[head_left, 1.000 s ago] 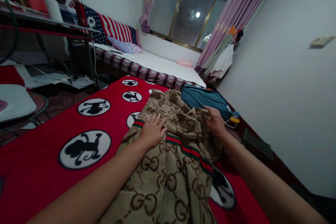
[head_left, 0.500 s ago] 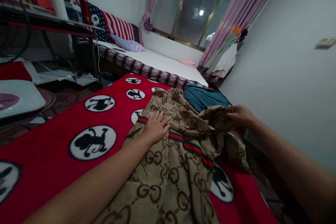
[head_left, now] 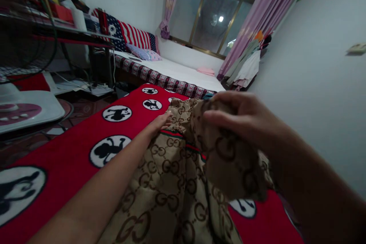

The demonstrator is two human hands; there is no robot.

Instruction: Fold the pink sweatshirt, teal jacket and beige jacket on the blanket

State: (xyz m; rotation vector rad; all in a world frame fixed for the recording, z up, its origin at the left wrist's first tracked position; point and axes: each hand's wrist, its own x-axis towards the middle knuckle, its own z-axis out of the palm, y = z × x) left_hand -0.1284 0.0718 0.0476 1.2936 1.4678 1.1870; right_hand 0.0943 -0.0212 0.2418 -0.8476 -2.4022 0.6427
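Note:
A long tan garment [head_left: 162,160] with a brown monogram print and a green-red-green band across its middle lies spread out, its lower part toward me. My left hand [head_left: 160,124] rests on its left edge just above the band, fingers stretched out and partly turned from view. My right hand [head_left: 240,116] grips a sleeve [head_left: 231,156] of the same garment between thumb and fingers, raised above the rest. This sleeve is blurred, hangs down from the hand and hides the garment's right side.
Beneath the garment is a red blanket [head_left: 71,152] with monkey figures in white circles. A teal cloth [head_left: 208,95] shows slightly behind the sleeve. A fan [head_left: 25,34] and desk stand left. A white-topped bed [head_left: 177,66] lies beyond, under the window; a wall rises right.
My right hand has lifted the sleeve and brought it leftward and nearer, over the garment, now covering most of the teal cloth. My left hand has shifted left toward the garment's edge.

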